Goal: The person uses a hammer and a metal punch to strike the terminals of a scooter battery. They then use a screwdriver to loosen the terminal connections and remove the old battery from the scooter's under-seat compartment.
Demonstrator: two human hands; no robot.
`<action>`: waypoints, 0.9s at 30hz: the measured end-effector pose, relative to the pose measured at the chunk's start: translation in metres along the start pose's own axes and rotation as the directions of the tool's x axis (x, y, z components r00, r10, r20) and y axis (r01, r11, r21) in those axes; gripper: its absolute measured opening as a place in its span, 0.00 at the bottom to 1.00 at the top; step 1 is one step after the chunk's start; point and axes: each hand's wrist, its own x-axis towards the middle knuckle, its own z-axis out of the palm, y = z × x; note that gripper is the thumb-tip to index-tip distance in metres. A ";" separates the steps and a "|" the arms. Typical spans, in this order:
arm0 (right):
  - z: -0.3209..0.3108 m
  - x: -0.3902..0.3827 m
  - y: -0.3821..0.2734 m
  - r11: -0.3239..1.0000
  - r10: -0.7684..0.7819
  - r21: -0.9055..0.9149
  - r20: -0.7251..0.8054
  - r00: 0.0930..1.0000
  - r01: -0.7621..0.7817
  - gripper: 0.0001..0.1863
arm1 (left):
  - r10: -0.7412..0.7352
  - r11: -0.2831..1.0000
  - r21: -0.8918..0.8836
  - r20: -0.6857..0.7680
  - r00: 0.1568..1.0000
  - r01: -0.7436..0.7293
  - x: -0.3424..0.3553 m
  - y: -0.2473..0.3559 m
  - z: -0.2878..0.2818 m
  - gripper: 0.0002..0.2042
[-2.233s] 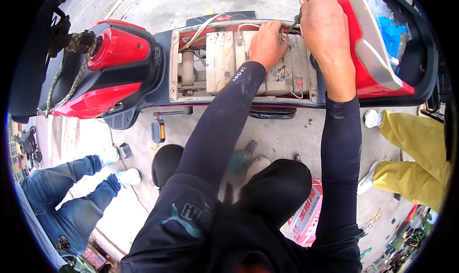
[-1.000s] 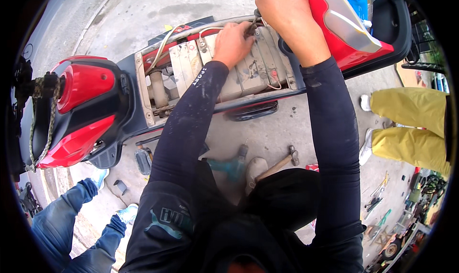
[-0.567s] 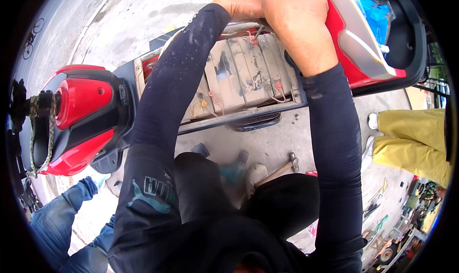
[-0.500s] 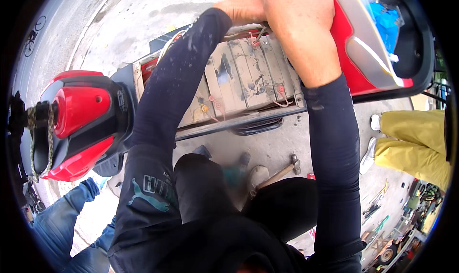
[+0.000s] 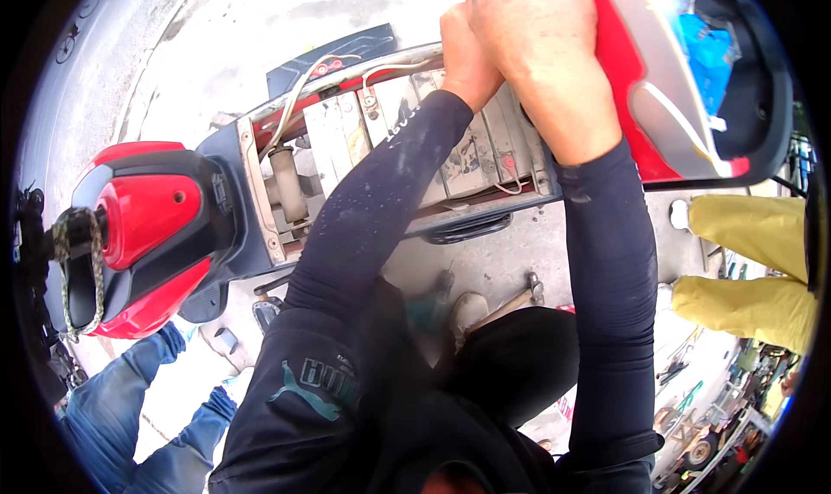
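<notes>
My left hand (image 5: pixel 472 60) and my right hand (image 5: pixel 538 31) are close together at the top edge, over the far side of an opened red and black electric scooter (image 5: pixel 143 204). Both look curled; most of their fingers, and whatever they grip, are hidden or cut off. Beneath my arms, a row of dusty batteries (image 5: pixel 333 135) fills the scooter's open compartment. Red terminal caps (image 5: pixel 508 162) and thin wires show on them. Left of the batteries is a grey cylinder (image 5: pixel 287 184), with a pale cable (image 5: pixel 300 92) rising past it.
A black panel (image 5: pixel 338 55) lies beyond the compartment. The raised red-grey body section (image 5: pixel 640 61) at right holds a blue plastic bag (image 5: pixel 708 57). By my knees lies a hammer (image 5: pixel 512 302). People in yellow trousers (image 5: pixel 744 226) and blue jeans (image 5: pixel 121 390) are at either side; tools (image 5: pixel 679 364) lie lower right.
My left hand and forearm have swung right and nearer, beside my right hand. The grey cylinder, cable and left-hand batteries have come into sight. My right hand has barely moved.
</notes>
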 end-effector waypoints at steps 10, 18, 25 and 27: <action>0.032 -0.013 0.032 0.634 -0.401 0.587 -0.307 0.863 0.503 0.17 | 0.007 0.998 0.059 0.431 0.902 -0.036 0.018 0.018 -0.092 0.14; 0.025 -0.028 0.016 0.671 -0.364 0.572 -0.300 0.882 0.472 0.15 | -0.043 0.989 0.146 0.452 0.891 -0.026 0.016 0.029 -0.118 0.14; -0.005 -0.017 0.008 0.671 -0.094 0.507 -0.666 0.740 0.541 0.15 | -0.152 0.976 -0.012 0.672 0.725 0.216 0.065 0.050 -0.121 0.15; -0.025 -0.023 0.004 0.656 -0.137 0.499 -0.659 0.739 0.566 0.14 | -0.043 0.999 0.046 0.752 0.657 0.014 0.054 0.083 -0.158 0.19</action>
